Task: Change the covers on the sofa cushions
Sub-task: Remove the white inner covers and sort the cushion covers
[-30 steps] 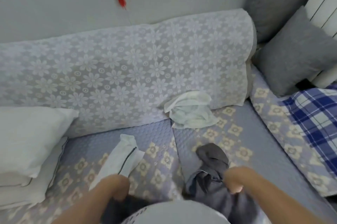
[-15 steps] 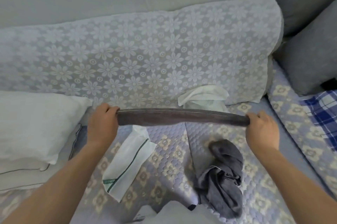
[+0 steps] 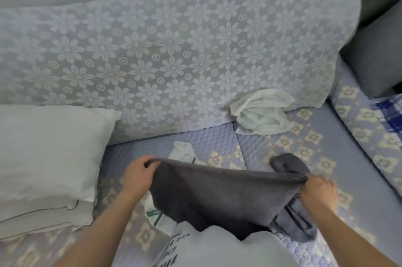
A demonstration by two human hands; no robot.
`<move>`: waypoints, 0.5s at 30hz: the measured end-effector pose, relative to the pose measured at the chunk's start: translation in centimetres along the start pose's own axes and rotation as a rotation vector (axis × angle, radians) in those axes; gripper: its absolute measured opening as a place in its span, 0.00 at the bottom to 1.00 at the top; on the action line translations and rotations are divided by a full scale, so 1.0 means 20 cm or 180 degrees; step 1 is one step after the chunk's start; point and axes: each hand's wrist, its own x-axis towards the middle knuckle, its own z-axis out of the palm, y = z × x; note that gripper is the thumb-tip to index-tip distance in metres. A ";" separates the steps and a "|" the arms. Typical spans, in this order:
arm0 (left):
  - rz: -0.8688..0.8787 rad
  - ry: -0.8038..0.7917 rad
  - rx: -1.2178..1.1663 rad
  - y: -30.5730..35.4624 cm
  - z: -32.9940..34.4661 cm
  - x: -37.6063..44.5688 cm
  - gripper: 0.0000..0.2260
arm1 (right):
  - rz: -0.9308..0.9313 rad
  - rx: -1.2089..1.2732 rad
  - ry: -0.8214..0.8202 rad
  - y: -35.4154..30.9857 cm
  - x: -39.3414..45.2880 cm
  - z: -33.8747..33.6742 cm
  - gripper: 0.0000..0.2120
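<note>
Both hands, left (image 3: 139, 174) and right (image 3: 316, 189), grip a grey cover (image 3: 217, 192) stretched above the sofa seat (image 3: 219, 142), a crumpled white cover (image 3: 261, 114) lies behind it, and bare white cushions (image 3: 47, 147) left of it suggest re-covering remains undone.

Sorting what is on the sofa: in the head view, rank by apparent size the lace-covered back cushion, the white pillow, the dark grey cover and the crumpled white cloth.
1. lace-covered back cushion
2. white pillow
3. dark grey cover, nearer the camera, so unsure against the pillow
4. crumpled white cloth
</note>
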 end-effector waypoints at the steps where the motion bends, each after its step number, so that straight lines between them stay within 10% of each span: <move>1: 0.0046 -0.0053 -0.0207 0.01 -0.04 0.04 0.03 | 0.0105 -0.0031 -0.0071 -0.02 0.00 -0.02 0.15; 10: 0.0994 -0.0592 0.1467 -0.12 -0.44 0.38 0.06 | 0.0623 0.1092 0.0622 -0.27 -0.09 -0.11 0.16; 15: -0.0027 0.0914 0.0787 -0.16 -0.46 0.23 0.14 | 0.0842 0.1639 0.0525 -0.35 -0.17 -0.10 0.17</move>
